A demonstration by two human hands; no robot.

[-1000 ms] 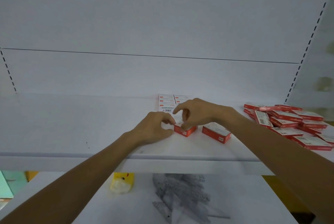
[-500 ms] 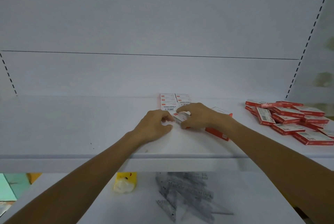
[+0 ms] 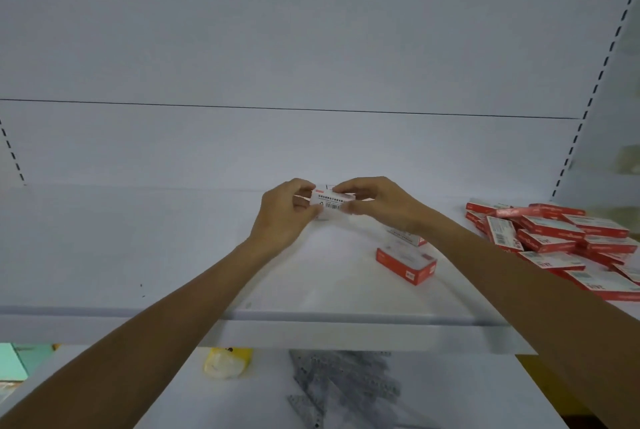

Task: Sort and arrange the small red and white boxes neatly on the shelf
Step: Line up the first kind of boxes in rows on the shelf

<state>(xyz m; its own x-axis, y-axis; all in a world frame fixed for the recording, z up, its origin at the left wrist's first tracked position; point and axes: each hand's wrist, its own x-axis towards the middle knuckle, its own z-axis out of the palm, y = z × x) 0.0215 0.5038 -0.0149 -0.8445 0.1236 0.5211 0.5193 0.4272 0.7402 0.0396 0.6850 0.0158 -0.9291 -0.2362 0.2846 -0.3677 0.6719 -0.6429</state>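
One small red and white box [image 3: 330, 201] is held at the back middle of the shelf [image 3: 138, 248], barcode face showing. Its left end is pinched by the left hand [image 3: 284, 217] and its right end by the right hand [image 3: 377, 201], each grip clenched on it. A loose box [image 3: 405, 264] is seen nearer the front edge, and a jumbled pile [image 3: 561, 241] is heaped at the far right.

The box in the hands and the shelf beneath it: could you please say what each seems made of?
The box looks like thin printed cardboard, matte: crisp folded edges, barcode print. The shelf is probably white painted metal, faintly glossy, thin front lip.
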